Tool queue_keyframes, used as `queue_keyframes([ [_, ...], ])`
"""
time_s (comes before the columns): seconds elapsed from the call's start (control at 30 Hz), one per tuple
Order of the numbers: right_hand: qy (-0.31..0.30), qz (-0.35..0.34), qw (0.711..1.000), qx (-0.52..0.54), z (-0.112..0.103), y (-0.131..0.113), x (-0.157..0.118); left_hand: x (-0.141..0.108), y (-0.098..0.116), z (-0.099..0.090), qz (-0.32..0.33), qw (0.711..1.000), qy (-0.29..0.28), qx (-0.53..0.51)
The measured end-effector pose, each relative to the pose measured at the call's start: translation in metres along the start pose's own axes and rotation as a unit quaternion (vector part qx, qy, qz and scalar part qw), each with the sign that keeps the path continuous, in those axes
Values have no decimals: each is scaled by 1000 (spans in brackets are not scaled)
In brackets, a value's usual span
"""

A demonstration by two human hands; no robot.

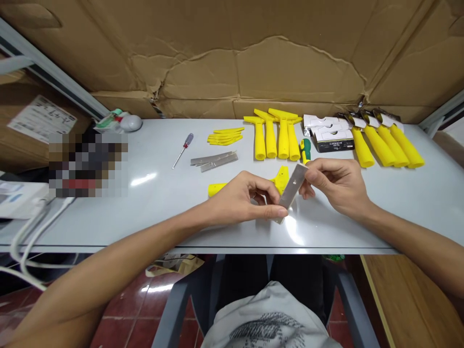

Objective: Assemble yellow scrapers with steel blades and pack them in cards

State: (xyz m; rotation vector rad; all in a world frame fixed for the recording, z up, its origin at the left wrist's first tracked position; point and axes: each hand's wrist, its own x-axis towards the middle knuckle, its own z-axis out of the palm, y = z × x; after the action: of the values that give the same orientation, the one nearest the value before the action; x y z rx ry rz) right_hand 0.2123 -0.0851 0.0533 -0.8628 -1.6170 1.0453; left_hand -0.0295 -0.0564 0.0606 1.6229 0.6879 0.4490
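A flat metal blade with a small hole near its upper end is held at a slant above the table. My left hand pinches its lower end between thumb and fingers. At the upper end, my right hand has thumb and index finger closed on the blade's corner. Behind my left hand lies a yellow scraper handle, partly hidden, its head showing beside the blade. A green and yellow screwdriver lies just beyond my right hand. More metal blades lie in a loose pile to the left.
Thin yellow strips and a clear-handled screwdriver lie farther back. Several yellow T-shaped handles stand in a row beside white and black packets. Yellow handles with dark covers lie at right. Cardboard walls the back.
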Motion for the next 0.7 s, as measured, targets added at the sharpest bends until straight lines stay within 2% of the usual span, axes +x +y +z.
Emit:
queue_keyframes([
  [0.17,-33,24,999,-3,2,-1,-1,-1,2,2,2,1000,13,1],
  [0.33,-40,25,999,9,2,-1,-1,0,0,1,-7,1000,1,-26],
  [0.43,-78,22,995,54,3,1,-1,4,-3,1,-16,996,-35,-76],
  [0.6,-143,34,982,118,10,9,-4,7,-12,4,-45,980,-143,-133],
  [0.7,-117,53,983,133,12,10,-4,4,-11,6,-60,979,-136,-138],
])
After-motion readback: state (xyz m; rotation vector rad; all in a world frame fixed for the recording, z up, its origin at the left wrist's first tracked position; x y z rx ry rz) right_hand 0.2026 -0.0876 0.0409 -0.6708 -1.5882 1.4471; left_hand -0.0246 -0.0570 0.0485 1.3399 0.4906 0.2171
